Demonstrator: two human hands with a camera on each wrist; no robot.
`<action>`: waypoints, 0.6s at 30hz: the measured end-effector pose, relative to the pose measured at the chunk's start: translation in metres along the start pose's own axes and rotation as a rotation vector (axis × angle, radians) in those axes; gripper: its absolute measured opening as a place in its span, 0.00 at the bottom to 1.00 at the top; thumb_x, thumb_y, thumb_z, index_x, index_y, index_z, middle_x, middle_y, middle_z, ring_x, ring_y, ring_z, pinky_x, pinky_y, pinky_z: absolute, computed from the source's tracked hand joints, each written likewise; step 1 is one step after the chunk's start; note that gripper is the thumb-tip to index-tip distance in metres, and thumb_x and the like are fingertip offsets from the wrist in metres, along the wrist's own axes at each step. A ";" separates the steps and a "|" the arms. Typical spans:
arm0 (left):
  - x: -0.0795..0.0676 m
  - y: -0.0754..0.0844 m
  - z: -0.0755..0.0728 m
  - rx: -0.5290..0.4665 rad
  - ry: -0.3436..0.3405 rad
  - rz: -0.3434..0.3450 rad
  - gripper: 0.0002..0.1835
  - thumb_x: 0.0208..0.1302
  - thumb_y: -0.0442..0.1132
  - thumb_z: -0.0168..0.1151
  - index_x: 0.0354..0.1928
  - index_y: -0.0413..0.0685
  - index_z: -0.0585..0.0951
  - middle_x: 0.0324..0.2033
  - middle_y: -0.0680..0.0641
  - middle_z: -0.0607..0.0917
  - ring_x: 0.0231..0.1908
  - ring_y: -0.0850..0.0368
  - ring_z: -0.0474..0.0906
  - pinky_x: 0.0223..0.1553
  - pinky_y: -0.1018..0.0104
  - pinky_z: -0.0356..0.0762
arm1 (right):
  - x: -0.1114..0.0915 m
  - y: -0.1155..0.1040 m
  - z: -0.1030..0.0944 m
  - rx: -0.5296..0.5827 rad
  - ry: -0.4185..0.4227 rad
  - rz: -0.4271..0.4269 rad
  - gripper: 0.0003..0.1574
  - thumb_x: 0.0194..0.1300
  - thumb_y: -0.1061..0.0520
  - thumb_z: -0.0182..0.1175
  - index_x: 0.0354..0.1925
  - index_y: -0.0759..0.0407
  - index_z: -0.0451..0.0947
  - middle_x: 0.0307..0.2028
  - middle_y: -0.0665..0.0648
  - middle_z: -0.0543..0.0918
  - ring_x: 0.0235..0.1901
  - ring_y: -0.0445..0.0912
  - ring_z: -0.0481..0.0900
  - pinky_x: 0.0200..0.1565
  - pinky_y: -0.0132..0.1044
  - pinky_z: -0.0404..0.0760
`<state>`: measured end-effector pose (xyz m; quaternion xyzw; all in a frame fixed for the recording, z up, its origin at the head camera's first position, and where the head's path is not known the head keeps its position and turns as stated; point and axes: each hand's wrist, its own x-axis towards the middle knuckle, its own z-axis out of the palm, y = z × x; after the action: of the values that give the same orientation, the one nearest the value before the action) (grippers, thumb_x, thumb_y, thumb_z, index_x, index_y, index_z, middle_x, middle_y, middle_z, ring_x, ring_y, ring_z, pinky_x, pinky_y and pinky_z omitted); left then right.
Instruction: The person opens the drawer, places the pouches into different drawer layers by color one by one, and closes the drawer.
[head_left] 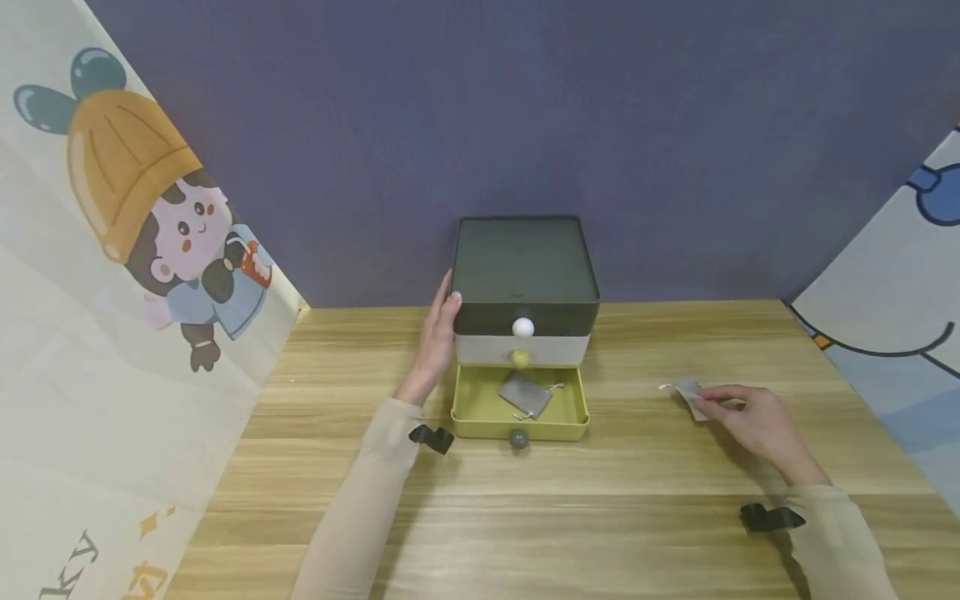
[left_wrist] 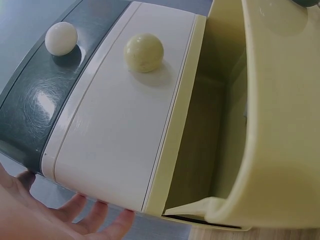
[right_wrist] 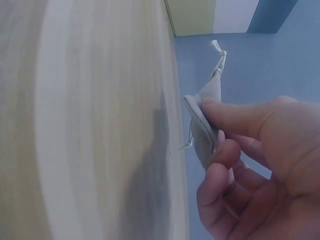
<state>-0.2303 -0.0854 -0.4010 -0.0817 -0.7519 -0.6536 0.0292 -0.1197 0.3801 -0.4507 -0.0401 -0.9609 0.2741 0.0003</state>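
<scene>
A small grey drawstring pouch with white cords is pinched between the thumb and fingers of my right hand, held above the table to the right of the drawer box. My left hand rests against the left side of the drawer box, its fingertips touching the side in the left wrist view. The box has a dark top drawer, a white middle one and a yellow bottom drawer, which is pulled out. Inside the yellow drawer lies another grey drawstring pouch.
Round knobs sit on the drawer fronts: a white knob, a yellow knob and a grey knob. The wooden table meets a dark blue wall behind the box. Printed panels flank both sides.
</scene>
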 end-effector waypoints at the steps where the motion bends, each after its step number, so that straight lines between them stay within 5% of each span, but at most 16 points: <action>1: 0.000 0.000 0.000 0.001 0.001 0.002 0.36 0.82 0.59 0.40 0.87 0.67 0.50 0.86 0.50 0.51 0.85 0.40 0.47 0.81 0.30 0.46 | 0.000 -0.002 0.000 -0.002 -0.001 -0.001 0.27 0.75 0.41 0.66 0.54 0.62 0.89 0.52 0.74 0.88 0.35 0.46 0.78 0.32 0.33 0.71; 18: 0.000 0.000 0.002 -0.004 0.002 0.019 0.37 0.81 0.59 0.39 0.87 0.64 0.50 0.86 0.49 0.51 0.85 0.41 0.47 0.82 0.32 0.46 | -0.005 -0.025 0.011 0.046 0.007 -0.049 0.21 0.73 0.45 0.69 0.51 0.59 0.91 0.36 0.57 0.91 0.24 0.39 0.73 0.23 0.35 0.70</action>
<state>-0.2304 -0.0833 -0.4014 -0.0884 -0.7497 -0.6549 0.0361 -0.1172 0.3527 -0.4471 -0.0174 -0.9550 0.2958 0.0113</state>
